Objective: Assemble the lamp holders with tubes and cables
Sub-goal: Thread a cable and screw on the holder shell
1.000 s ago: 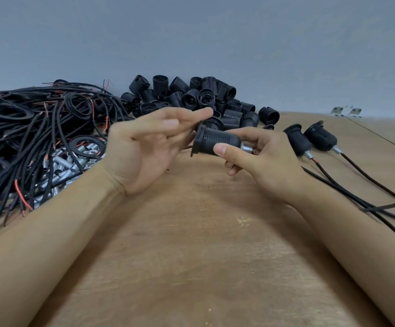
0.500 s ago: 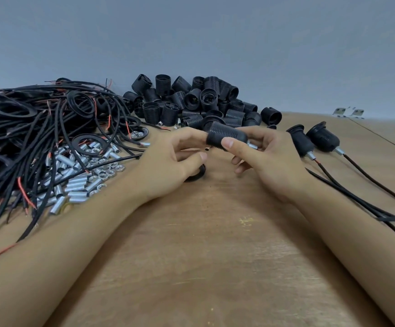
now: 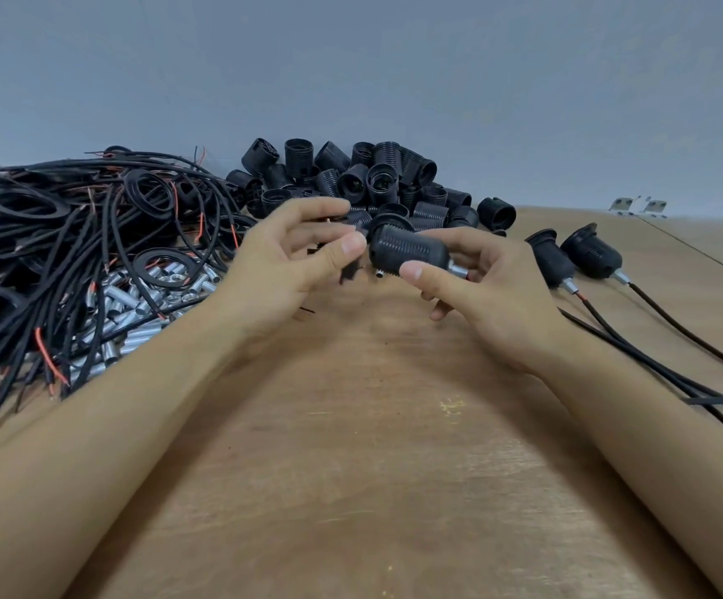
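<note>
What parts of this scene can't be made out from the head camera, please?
- Left hand: motion blur smears whatever dark piece its fingers hold.
- Lamp holder: right hand covers its tube end.
- Cable pile: cut off by the left edge.
- Metal brackets: too small.

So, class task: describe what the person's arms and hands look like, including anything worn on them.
Both forearms are bare right to the frame edge: no sleeves show. The left hand and right hand wear no gloves, rings, watch or bands. The fingernails are short and unpainted.

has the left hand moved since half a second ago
Yes. The left hand has lifted off the wooden table and now hovers by the lamp holder that the right hand holds.
</note>
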`<state>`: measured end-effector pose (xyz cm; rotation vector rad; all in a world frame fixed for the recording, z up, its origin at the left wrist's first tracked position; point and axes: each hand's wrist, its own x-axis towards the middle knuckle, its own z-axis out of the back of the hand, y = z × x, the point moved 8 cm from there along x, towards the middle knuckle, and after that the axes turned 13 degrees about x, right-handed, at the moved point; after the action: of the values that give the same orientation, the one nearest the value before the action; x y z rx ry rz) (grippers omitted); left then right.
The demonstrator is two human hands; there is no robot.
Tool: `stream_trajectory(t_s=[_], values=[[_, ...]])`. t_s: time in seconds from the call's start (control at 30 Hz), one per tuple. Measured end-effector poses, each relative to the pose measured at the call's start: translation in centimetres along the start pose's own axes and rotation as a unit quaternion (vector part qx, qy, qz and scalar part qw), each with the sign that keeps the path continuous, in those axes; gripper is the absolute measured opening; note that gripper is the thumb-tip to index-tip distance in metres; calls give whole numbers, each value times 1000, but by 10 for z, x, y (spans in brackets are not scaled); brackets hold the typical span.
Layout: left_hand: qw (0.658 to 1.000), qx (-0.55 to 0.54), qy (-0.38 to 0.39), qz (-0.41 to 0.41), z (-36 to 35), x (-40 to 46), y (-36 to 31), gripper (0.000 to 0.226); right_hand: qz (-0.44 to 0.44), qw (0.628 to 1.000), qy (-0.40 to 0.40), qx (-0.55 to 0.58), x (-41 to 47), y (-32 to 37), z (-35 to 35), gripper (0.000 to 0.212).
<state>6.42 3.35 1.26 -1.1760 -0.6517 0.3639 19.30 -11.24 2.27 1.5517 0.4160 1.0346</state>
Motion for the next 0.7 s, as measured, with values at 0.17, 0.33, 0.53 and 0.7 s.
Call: stream_trajectory(t_s=[0.17,0.33,0.53,0.7], values=[[994,-87,40,43,-19,-5,5,44,49,993,24,-107,-4,6,-5,43],[995,-35,63,69,-21,-7,11,48,215,933,95,-272,-15,27,-22,48],[993,-84,82,12,-17,-7,-2,43,4,998,42,-42,-9,8,-8,32],[990,-59,105,-75,-19,-9,-15,47,-180,971,78,139,-11,-12,-16,39]])
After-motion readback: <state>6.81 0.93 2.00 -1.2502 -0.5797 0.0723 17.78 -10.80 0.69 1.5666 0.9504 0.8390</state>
